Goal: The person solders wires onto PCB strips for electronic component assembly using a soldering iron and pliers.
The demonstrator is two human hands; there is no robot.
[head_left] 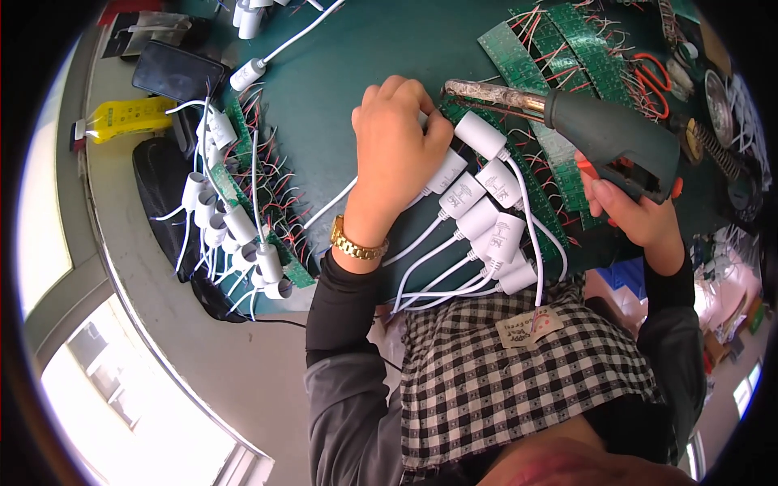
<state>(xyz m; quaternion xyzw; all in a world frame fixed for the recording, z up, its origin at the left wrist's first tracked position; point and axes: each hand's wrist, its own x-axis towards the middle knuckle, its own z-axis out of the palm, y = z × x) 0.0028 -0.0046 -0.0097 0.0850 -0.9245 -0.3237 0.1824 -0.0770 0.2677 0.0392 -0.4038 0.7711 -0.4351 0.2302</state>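
Observation:
My right hand [632, 212] grips a dark grey soldering gun [620, 138] with a red trigger. Its stained metal barrel [494, 95] points left, and the tip ends just beside my left fingers. My left hand [397, 138] is closed in a pinch over the table; a bit of a white part shows between thumb and fingers, the rest hidden by the hand. Right below it lie several white cylindrical housings [462, 196] with white cables, trailing toward the checked apron [519, 381]. One housing [480, 134] lies just under the gun's barrel. A white cable [331, 202] passes behind my left wrist.
Green circuit board strips [535, 89] with red and white wires spread at the right, orange-handled scissors [651, 79] beyond. More white housings [239, 223] and boards cluster at the left. A phone [180, 71], a yellow bottle [130, 119] and a black case [162, 186] line the left edge.

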